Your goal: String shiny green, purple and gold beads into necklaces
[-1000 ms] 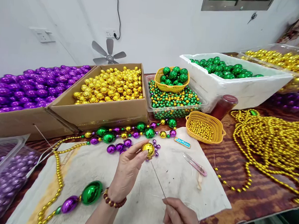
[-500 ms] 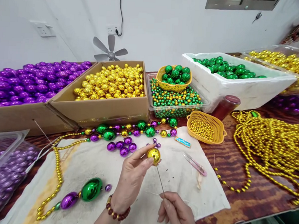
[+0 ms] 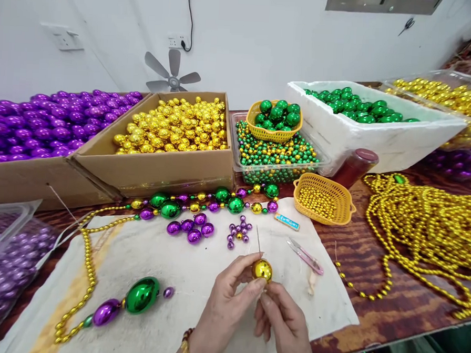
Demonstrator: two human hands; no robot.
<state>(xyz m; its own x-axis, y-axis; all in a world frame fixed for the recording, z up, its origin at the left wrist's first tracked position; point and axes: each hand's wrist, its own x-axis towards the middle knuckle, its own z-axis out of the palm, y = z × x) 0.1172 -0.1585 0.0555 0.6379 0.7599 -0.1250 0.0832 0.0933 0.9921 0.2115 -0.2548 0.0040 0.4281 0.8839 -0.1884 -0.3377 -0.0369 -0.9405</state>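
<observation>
A shiny gold ball bead (image 3: 262,270) is pinched between the thumb and fingers of my left hand (image 3: 233,297). Out of the bead's top sticks a thin long needle (image 3: 258,238), pointing up. Just under the bead, my right hand (image 3: 285,318) is closed in a pinch on the needle's lower end, which the fingers mostly hide. Small purple beads (image 3: 239,232) lie loosely grouped beyond my hands, and larger purple beads (image 3: 194,236) sit left of them. At the left, a strand carries a big green bead (image 3: 142,295) and a purple oval bead (image 3: 107,312).
A white cloth (image 3: 167,268) covers the tabletop. Thread snips (image 3: 306,256) and a blue-labelled strip (image 3: 287,222) lie on it. Behind stand a carton of gold balls (image 3: 157,170), a yellow basket (image 3: 342,203) and a foam box (image 3: 379,147). Gold bead strings (image 3: 425,234) heap at the right.
The gold bead has come down and right, closer to my right hand. The needle, seen below the bead before, now pokes out above it. The small purple beads are uncovered.
</observation>
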